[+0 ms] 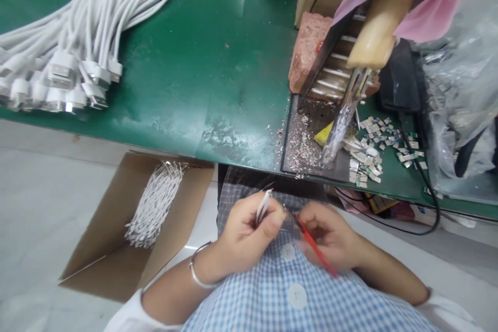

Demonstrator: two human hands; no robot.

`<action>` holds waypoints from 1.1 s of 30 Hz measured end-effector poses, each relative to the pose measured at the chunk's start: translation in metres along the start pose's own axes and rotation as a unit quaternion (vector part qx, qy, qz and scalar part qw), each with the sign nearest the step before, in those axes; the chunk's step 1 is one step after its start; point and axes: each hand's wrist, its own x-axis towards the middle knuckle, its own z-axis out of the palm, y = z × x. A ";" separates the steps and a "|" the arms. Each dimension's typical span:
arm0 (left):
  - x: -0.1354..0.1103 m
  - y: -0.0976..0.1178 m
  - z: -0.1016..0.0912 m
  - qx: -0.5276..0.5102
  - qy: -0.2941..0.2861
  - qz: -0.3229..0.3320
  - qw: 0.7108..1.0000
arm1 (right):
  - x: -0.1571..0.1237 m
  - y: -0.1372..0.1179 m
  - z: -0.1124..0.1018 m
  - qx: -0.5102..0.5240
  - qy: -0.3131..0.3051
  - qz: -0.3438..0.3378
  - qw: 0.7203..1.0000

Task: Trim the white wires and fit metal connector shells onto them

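My left hand [249, 231] is closed around the end of a white cable [263, 206], with thin coloured wire ends poking out above the fingers. Close by on the right, my right hand [330, 236] grips a red-handled tool [316, 249], slim and slightly blurred; its dark tip points at the left thumb. Whether it is tweezers or small cutters I cannot make out. Both hands are over my lap, in front of the table's near edge. The tool's tip seems to meet or nearly meet a wire at the left fingertips.
White USB cables [78, 57] lie bundled on the green table [187, 78]. A cardboard box [105, 228] below holds white cable pieces [155, 207]. At right are a soldering iron [373, 31], a brick [309, 46], loose metal connectors [365, 166], a black cord [436, 218] and plastic bags [459, 114].
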 end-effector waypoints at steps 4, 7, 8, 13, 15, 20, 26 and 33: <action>-0.003 -0.001 0.003 -0.144 -0.024 -0.072 0.987 | 0.006 0.005 0.007 -0.180 0.124 -0.085 0.972; -0.003 -0.004 0.006 -0.197 -0.024 -0.076 0.977 | 0.004 0.009 0.018 -0.047 0.086 -0.024 0.995; -0.003 -0.005 0.007 -0.200 -0.012 -0.071 0.977 | 0.003 0.009 0.021 0.006 0.072 -0.003 0.997; -0.003 -0.014 0.010 -0.230 0.041 -0.058 0.971 | 0.009 0.007 0.031 0.211 0.038 0.048 0.976; -0.003 -0.016 0.011 -0.228 0.057 -0.059 0.970 | 0.011 0.006 0.033 0.276 0.033 0.052 0.959; -0.005 -0.021 0.013 -0.205 0.103 -0.084 0.970 | 0.012 0.008 0.042 0.377 0.033 0.098 0.921; -0.008 -0.025 0.015 -0.207 0.115 -0.069 0.969 | 0.012 0.009 0.043 0.353 0.031 0.106 0.929; -0.001 -0.001 -0.006 0.081 0.006 0.040 0.996 | 0.003 -0.004 0.002 -0.079 0.052 0.022 0.995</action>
